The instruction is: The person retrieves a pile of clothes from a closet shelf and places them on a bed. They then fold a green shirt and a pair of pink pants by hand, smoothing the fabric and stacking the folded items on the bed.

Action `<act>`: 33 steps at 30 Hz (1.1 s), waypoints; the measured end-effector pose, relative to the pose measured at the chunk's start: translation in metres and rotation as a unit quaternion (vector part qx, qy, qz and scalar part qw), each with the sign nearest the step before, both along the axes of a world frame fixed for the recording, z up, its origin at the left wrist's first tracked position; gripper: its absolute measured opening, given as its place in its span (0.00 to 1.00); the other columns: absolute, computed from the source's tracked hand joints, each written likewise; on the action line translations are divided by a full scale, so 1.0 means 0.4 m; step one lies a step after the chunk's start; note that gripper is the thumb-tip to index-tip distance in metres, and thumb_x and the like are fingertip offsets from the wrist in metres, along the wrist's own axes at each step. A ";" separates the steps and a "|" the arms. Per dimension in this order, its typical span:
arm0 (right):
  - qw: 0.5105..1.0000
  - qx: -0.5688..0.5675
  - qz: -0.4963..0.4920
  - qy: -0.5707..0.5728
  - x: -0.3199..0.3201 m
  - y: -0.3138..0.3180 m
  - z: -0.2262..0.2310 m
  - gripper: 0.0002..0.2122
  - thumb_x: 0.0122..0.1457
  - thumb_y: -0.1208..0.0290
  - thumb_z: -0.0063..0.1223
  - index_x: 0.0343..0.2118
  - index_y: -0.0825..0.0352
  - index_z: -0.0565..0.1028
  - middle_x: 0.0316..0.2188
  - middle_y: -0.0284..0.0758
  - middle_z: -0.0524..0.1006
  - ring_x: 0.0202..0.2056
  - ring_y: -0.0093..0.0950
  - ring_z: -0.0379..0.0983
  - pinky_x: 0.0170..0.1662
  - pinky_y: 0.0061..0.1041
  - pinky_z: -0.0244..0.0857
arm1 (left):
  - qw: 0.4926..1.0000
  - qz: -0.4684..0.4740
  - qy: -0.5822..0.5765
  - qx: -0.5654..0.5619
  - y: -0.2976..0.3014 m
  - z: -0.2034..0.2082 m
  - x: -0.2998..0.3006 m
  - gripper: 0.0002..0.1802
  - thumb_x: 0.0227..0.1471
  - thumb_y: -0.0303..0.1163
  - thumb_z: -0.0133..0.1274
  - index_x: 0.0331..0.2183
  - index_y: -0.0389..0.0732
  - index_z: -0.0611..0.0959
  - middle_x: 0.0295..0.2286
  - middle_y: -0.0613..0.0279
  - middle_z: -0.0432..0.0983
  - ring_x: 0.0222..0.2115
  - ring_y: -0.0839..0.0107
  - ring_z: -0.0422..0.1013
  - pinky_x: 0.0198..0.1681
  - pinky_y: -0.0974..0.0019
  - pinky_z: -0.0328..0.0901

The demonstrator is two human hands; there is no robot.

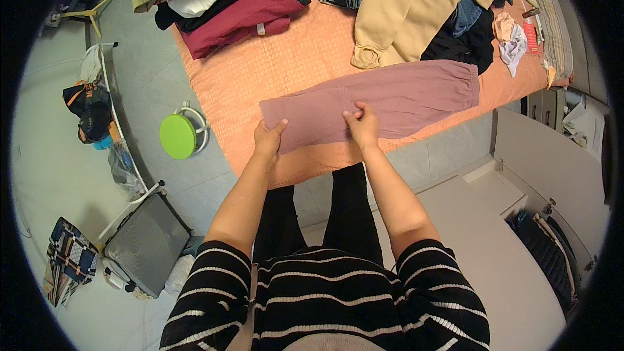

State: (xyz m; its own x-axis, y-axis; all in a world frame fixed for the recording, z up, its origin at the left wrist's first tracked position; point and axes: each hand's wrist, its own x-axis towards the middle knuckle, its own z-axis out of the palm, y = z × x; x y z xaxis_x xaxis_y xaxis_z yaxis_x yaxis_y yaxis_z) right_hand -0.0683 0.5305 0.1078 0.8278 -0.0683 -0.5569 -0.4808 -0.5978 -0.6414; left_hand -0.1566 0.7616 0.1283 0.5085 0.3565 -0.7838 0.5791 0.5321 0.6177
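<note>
A mauve garment that looks like trousers lies folded into a long strip near the front edge of the bed. Its gathered, elastic-looking end points right. At the strip's left end, my left hand grips the cloth, thumb on top and the other fingers partly hidden. Around the middle of the strip my right hand is closed on the fabric, thumb and forefinger pinching it. Just behind the strip a beige sweatshirt is spread over dark clothes.
The bed's orange cover bears a pile of folded clothes with a dark red one at back left. A green stool stands left of the bed, near a grey suitcase. An open cabinet door is at right.
</note>
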 end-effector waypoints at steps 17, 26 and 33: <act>0.822 0.323 -0.469 -0.003 0.392 -0.653 0.039 0.31 0.50 0.71 0.61 0.56 0.68 0.60 0.51 0.45 0.67 0.53 0.39 0.64 0.55 0.44 0.60 | 0.651 -0.483 -0.008 0.585 -0.142 0.068 0.059 0.43 0.44 0.44 0.58 0.58 0.40 0.60 0.59 0.43 0.49 0.60 0.46 0.46 0.58 0.42 0.47; 0.828 0.412 -0.379 0.040 0.294 -0.478 0.356 0.26 0.54 0.70 0.54 0.55 0.70 0.61 0.53 0.40 0.67 0.54 0.36 0.64 0.56 0.37 0.60 | 0.614 -0.688 0.028 0.386 -0.333 0.120 0.156 0.43 0.48 0.57 0.52 0.61 0.51 0.57 0.63 0.53 0.41 0.63 0.50 0.38 0.59 0.34 0.38; 0.903 0.412 -0.117 0.046 -0.004 -0.024 0.479 0.28 0.52 0.75 0.56 0.56 0.68 0.60 0.53 0.35 0.64 0.53 0.28 0.61 0.55 0.29 0.57 | 0.961 -0.046 -0.054 -0.266 -0.200 0.177 0.146 0.44 0.53 0.67 0.33 0.60 0.45 0.59 0.60 0.53 0.53 0.60 0.59 0.50 0.58 0.55 0.53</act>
